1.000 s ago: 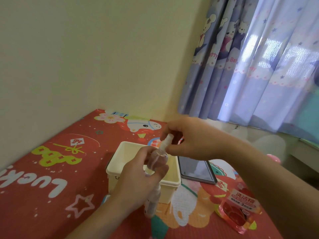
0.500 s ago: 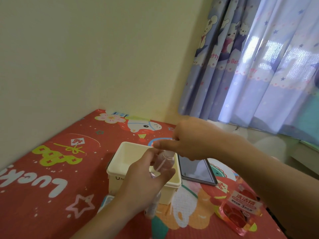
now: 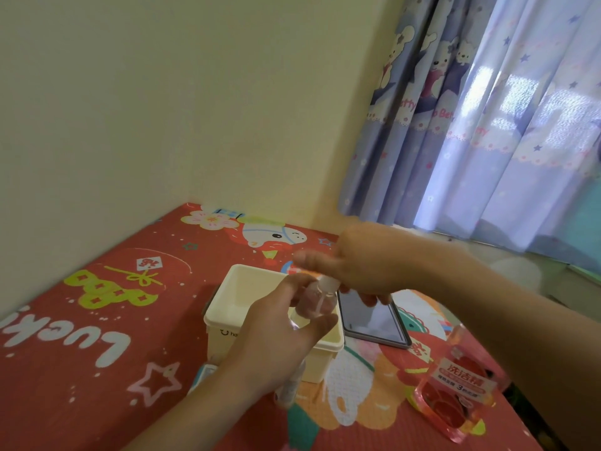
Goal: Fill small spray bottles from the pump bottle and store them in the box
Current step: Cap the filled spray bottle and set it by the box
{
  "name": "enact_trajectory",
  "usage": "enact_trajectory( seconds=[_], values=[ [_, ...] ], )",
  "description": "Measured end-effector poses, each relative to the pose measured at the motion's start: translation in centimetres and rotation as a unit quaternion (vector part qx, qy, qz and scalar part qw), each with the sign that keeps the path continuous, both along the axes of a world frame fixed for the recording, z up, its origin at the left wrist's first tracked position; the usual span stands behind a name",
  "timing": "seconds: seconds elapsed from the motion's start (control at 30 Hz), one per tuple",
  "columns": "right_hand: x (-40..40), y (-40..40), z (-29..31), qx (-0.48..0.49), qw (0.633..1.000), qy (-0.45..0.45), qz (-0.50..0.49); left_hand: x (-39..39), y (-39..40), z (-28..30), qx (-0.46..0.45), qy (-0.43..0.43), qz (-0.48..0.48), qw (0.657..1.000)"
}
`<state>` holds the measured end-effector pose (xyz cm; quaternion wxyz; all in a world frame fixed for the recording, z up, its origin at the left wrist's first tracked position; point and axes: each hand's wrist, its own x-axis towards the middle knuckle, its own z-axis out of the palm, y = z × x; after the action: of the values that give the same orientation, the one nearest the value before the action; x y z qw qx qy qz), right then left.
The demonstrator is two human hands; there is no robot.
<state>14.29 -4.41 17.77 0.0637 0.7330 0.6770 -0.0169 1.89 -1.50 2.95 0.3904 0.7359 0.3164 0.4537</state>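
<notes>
Item: small clear plastic spray bottle (image 3: 313,304), carried in the grip of your left hand (image 3: 276,340), fingers curled round its body, above the near right corner of the cream plastic storage box (image 3: 240,297). The grip of your right hand (image 3: 361,265) sits directly above it, fingers pinched on the white spray cap (image 3: 327,284) at the bottle's neck; the thin dip tube shows inside the clear body.

Step in hand, as judged: seating and screwing the cap on. Hold the bottle upright and steady in the left grip, turn only the cap with the right, and start the thread straight so it does not cross. Keep both over the box, so any drip falls there and not on the dark flat phone (image 3: 374,320) lying just right of the grips.

Item: pink translucent pump bottle (image 3: 455,395), standing well to the right of and nearer you than both grips, on the red printed table cover (image 3: 107,353). Its label carries large Chinese characters and a figure "3"; the smaller print is unreadable.

Writing: the cover reads "Lucky" in white letters, seen upside down; the box front shows a small smiling mark and letters beginning "ha"; the lilac bear-print curtain (image 3: 455,125) reads partly "Betty".
</notes>
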Motion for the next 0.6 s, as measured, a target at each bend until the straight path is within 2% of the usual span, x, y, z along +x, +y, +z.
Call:
enact_trajectory(
  seconds=[0.07,0.13,0.2,0.3,0.37,0.43,0.53,0.6],
  values=[
    [0.4,-0.5,0.8,-0.014,0.998,0.059,0.025,-0.1,0.2,0.1,-0.004,-0.002,0.000,1.000],
    [1.1,-0.7,1.4,0.003,0.994,0.071,0.077,-0.1,0.3,0.1,-0.007,-0.009,0.000,1.000],
    [1.2,-0.5,1.0,0.023,0.995,0.035,0.095,-0.1,0.2,0.1,-0.005,-0.009,0.000,1.000],
    [0.3,-0.1,-0.5,0.052,0.997,-0.041,0.038,0.1,0.0,0.0,-0.003,-0.013,0.002,1.000],
    [0.1,-0.2,-0.7,0.034,0.999,0.008,0.014,0.0,-0.1,0.2,-0.004,-0.010,0.004,1.000],
    [0.4,-0.8,0.0,0.010,0.996,0.076,0.043,0.0,0.0,0.2,0.001,-0.005,0.008,1.000],
    [1.0,-1.0,0.7,0.034,0.992,0.021,0.116,-0.2,0.0,0.1,-0.007,-0.019,0.010,1.000],
    [0.6,-0.7,0.1,0.058,0.993,-0.012,0.100,-0.1,0.0,0.1,0.000,-0.026,0.014,1.000]
  ],
)
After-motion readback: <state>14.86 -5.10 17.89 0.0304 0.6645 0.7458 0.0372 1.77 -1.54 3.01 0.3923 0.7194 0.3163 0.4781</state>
